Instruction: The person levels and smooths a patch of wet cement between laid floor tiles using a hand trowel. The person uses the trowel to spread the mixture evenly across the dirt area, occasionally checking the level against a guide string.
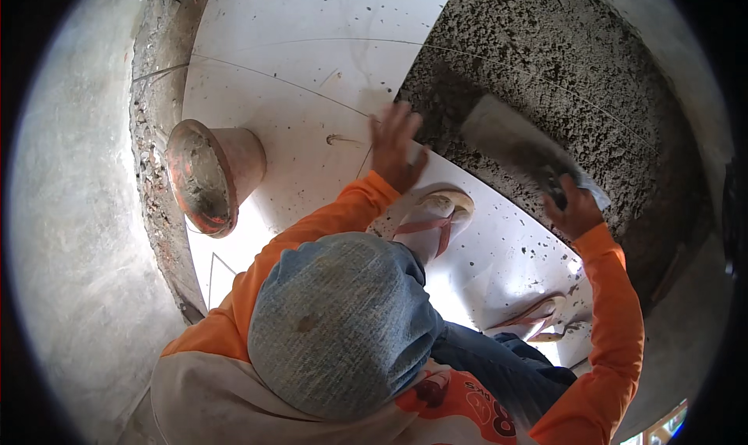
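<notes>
My right hand grips the dark handle of a flat rectangular metal trowel, its grey blade angled across the rough dark mortar on the right. My left hand has its fingers apart at the boundary between the white tile surface and the mortar, near the trowel's far end; whether it touches down is unclear. Thin lines, possibly string or wire, cross the tiles and mortar.
A mortar-stained bucket stands at the left beside a rough concrete edge and curved grey wall. A bent denim knee fills the lower middle. Two sandalled feet rest on the tiles. Another grey wall curves along the right.
</notes>
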`<action>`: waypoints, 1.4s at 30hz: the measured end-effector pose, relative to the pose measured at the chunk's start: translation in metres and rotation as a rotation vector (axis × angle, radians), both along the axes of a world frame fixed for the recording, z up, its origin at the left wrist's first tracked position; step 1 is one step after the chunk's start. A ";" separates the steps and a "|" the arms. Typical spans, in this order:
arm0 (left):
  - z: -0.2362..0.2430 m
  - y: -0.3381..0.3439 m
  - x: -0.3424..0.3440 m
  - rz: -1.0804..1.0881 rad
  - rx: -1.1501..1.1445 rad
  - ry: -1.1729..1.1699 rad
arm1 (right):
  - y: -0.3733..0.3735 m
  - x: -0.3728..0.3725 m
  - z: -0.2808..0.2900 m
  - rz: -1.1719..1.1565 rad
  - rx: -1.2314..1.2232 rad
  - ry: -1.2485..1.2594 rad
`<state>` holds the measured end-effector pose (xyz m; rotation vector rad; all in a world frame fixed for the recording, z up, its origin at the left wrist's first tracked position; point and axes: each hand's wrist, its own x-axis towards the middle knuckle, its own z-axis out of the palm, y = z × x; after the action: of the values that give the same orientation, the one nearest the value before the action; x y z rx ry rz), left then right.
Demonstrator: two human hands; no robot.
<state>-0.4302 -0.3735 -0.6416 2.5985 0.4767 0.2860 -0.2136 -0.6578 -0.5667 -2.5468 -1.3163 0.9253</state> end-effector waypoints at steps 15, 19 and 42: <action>0.021 -0.069 0.095 -0.032 -0.435 -0.426 | -0.022 -0.049 0.025 -0.661 0.094 -0.037; 0.008 -0.003 0.073 0.249 -0.254 -0.441 | 0.006 -0.063 0.012 -0.454 0.231 0.036; 0.045 0.037 0.030 0.544 -0.350 -0.525 | -0.060 -0.046 -0.040 -1.124 -0.080 -0.191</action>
<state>-0.4004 -0.3364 -0.5970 1.9116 0.9281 0.9410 -0.2598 -0.7178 -0.6066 -2.7981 0.2529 0.4719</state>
